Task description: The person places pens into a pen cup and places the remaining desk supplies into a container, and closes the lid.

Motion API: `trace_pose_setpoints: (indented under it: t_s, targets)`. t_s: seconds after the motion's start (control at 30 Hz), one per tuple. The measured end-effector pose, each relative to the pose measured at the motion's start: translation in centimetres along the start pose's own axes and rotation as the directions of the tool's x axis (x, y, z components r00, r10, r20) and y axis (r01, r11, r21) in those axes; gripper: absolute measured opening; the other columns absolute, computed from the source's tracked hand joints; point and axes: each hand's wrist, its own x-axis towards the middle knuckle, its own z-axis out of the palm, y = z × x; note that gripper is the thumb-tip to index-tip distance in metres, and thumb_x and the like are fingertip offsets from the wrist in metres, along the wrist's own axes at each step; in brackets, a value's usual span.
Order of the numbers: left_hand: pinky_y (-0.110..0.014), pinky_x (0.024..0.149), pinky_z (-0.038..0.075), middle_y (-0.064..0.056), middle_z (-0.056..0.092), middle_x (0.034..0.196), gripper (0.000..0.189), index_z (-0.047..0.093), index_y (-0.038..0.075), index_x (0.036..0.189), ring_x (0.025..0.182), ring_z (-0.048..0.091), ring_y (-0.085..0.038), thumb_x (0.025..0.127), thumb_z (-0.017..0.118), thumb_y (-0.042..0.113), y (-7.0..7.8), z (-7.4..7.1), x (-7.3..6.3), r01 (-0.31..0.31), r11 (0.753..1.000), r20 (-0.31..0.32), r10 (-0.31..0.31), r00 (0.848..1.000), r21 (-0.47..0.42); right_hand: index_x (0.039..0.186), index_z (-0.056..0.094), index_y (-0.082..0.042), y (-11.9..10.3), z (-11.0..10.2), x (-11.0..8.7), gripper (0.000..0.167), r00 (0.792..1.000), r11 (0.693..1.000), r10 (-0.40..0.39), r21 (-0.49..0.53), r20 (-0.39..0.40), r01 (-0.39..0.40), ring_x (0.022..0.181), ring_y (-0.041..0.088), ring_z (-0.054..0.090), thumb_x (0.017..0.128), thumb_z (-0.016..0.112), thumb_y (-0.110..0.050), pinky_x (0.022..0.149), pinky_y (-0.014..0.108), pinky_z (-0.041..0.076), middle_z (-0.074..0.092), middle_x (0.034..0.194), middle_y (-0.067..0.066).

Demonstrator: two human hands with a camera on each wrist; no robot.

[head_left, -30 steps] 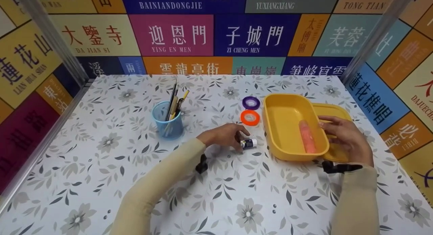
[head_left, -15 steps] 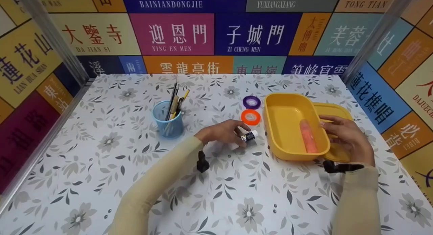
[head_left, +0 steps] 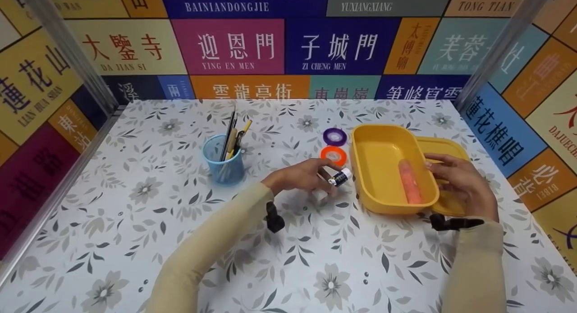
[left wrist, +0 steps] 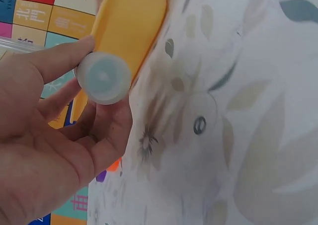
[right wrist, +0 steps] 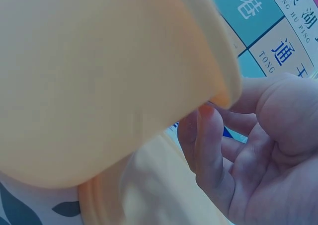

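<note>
My left hand (head_left: 303, 175) pinches a small glue stick (head_left: 341, 177) with a dark label and white cap, raised just left of the yellow plastic box (head_left: 376, 168). In the left wrist view the round, translucent end of the glue stick (left wrist: 104, 78) faces the camera, between thumb and fingers. My right hand (head_left: 466, 184) grips the box's right rim; in the right wrist view its fingers (right wrist: 209, 140) curl under that rim. Inside the box, along its right side, lies a long pink-orange object (head_left: 410, 182).
A yellow lid (head_left: 444, 147) lies partly under the box's right side. Left of the box are a purple tape roll (head_left: 335, 136) and an orange tape roll (head_left: 333, 155). A blue cup (head_left: 224, 168) with brushes and pencils stands farther left. Printed panels (head_left: 230, 47) enclose the table.
The glue stick has risen off the table in my left hand, tilted cap-up and shifted right toward the box. My right hand and the box have stayed put.
</note>
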Motion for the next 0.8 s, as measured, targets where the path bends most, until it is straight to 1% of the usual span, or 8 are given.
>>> trace_pose_setpoints:
  t_s: [0.17,0.27,0.37,0.4,0.5,0.63,0.7,0.8]
  targets:
    - [-0.026,0.075,0.053,-0.009,0.065,0.126,0.056,0.052,0.022,0.141,0.096,0.062,-0.015,0.09,0.075,0.017,0.9,0.4,0.3,-0.08,0.995,-0.041,0.078,0.996,-0.056,0.155,0.037,-0.031,0.0,0.0,0.1,0.077,1.0,1.0,0.002,-0.006,0.0,-0.002,0.108,0.01,0.059,0.088,0.07,-0.052,0.091,0.021,0.055,0.058,0.12,-0.021]
    - [-0.025,0.068,0.05,-0.011,0.065,0.12,0.055,0.053,0.02,0.14,0.087,0.062,-0.014,0.09,0.074,0.012,1.8,1.0,0.6,-0.108,0.987,-0.072,0.1,0.992,-0.121,0.155,0.036,-0.031,0.1,0.0,0.2,0.079,1.0,1.0,0.012,-0.018,-0.008,-0.012,0.111,0.012,0.058,0.087,0.07,-0.054,0.092,0.021,0.054,0.056,0.123,-0.019]
    - [-0.022,0.063,0.05,-0.01,0.065,0.111,0.055,0.052,0.018,0.141,0.08,0.061,-0.012,0.091,0.073,0.01,2.6,1.9,1.1,-0.12,0.978,-0.103,0.104,0.989,-0.173,0.155,0.035,-0.034,0.2,0.0,0.2,0.081,0.999,0.999,0.03,-0.031,-0.02,-0.031,0.115,0.014,0.055,0.086,0.07,-0.056,0.093,0.02,0.053,0.052,0.125,-0.02]
    - [-0.022,0.062,0.05,-0.009,0.065,0.108,0.055,0.052,0.018,0.141,0.079,0.061,-0.012,0.091,0.072,0.01,2.9,2.2,1.3,-0.118,0.974,-0.113,0.097,0.989,-0.196,0.155,0.034,-0.034,0.2,0.0,0.2,0.081,0.999,0.999,0.03,-0.032,-0.02,-0.03,0.116,0.015,0.054,0.086,0.07,-0.056,0.093,0.02,0.053,0.051,0.126,-0.019]
    - [-0.025,0.065,0.052,-0.006,0.064,0.105,0.056,0.051,0.02,0.143,0.079,0.062,-0.013,0.092,0.072,0.011,3.6,2.9,1.7,-0.1,0.966,-0.135,0.069,0.988,-0.24,0.156,0.034,-0.034,0.2,0.0,0.2,0.081,1.0,0.999,0.026,-0.029,-0.012,-0.027,0.119,0.016,0.052,0.087,0.069,-0.056,0.093,0.02,0.052,0.05,0.128,-0.019]
    - [-0.03,0.074,0.057,-0.005,0.066,0.106,0.056,0.052,0.025,0.141,0.086,0.065,-0.015,0.09,0.074,0.015,4.5,3.6,2.0,-0.055,0.952,-0.163,0.005,0.987,-0.3,0.156,0.033,-0.033,0.1,0.0,0.1,0.079,1.0,0.999,0.02,-0.028,0.007,-0.02,0.119,0.015,0.052,0.088,0.068,-0.055,0.093,0.02,0.052,0.051,0.128,-0.018]
    - [-0.031,0.078,0.059,-0.005,0.066,0.107,0.055,0.053,0.026,0.14,0.09,0.067,-0.015,0.09,0.075,0.016,5.1,3.9,2.3,-0.042,0.942,-0.179,-0.02,0.984,-0.333,0.156,0.033,-0.033,0.0,0.0,0.1,0.079,1.0,0.999,0.024,-0.023,0.007,-0.024,0.116,0.014,0.053,0.089,0.068,-0.054,0.093,0.02,0.052,0.052,0.127,-0.019]
    - [-0.034,0.083,0.061,-0.004,0.066,0.109,0.053,0.053,0.026,0.138,0.095,0.068,-0.016,0.09,0.074,0.016,5.8,4.4,2.7,-0.029,0.918,-0.196,-0.054,0.979,-0.395,0.156,0.034,-0.032,0.0,0.1,0.0,0.078,1.0,1.0,0.02,-0.011,0.01,-0.02,0.113,0.013,0.055,0.089,0.068,-0.053,0.093,0.021,0.053,0.053,0.126,-0.018]
